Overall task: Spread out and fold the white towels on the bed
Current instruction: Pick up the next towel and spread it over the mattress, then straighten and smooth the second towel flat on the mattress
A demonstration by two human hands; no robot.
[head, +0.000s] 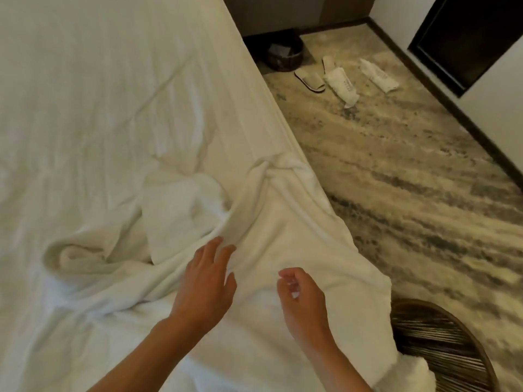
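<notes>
Towels rumpled, left hand outspread above — right hand loosely curled

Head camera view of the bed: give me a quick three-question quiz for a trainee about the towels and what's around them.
1. True or false: the crumpled white terry towels lie neatly folded on the white-sheeted bed.
2. The dark woven wicker basket stands: A) on the bed, B) on the patterned beige carpet beside the bed, C) on a shelf.
3. Which hand stretches straight fingers over the towels?
Key: 1 false; 2 B; 3 the left hand.
</notes>
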